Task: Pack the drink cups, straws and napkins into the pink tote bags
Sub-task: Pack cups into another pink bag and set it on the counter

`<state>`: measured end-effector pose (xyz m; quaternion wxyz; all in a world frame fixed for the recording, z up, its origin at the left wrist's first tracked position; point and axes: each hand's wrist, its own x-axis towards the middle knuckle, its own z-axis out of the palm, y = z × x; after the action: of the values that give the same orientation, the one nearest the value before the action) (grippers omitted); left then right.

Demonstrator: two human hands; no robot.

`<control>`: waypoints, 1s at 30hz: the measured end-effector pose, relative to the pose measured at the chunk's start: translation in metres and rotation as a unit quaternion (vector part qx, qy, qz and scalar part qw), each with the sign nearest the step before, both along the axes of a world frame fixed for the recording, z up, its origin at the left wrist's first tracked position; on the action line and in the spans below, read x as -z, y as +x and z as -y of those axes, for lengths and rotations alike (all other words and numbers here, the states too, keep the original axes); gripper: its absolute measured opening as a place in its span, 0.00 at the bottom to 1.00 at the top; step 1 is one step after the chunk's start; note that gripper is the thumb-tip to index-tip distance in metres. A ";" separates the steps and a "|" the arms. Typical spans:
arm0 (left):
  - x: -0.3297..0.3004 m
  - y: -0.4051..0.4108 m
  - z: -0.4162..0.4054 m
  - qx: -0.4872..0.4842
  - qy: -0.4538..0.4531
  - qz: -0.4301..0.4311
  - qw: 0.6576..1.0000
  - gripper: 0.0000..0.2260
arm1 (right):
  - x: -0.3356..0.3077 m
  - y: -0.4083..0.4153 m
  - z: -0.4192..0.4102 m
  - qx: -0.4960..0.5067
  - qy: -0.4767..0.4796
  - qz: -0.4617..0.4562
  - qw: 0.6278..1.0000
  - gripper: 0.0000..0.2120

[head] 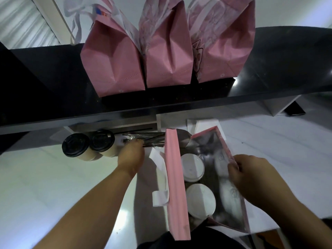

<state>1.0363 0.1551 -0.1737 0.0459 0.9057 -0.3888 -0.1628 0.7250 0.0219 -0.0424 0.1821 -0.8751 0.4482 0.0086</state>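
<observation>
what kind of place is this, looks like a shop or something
Probably a drinks or bubble tea shop's packing counter. Three filled pink tote bags stand on a raised black ledge, lidded takeaway cups wait beside wrapped straws, and an open bag already holds white-lidded cups.

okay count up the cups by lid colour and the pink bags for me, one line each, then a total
Black-lidded cups: 2
White-lidded cups in the open bag: 2
Pink tote bags on the black shelf: 3
Open pink tote bag on the counter: 1
Total: 8
</observation>
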 end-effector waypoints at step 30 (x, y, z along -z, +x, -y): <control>-0.034 0.003 -0.047 -0.036 -0.095 -0.018 0.995 0.06 | -0.003 0.007 0.000 -0.021 0.030 -0.015 0.999 0.17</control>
<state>1.0394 0.2020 -0.1401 0.1449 0.9074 -0.3689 -0.1395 0.7321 0.0217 -0.0398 0.2015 -0.8780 0.4323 0.0393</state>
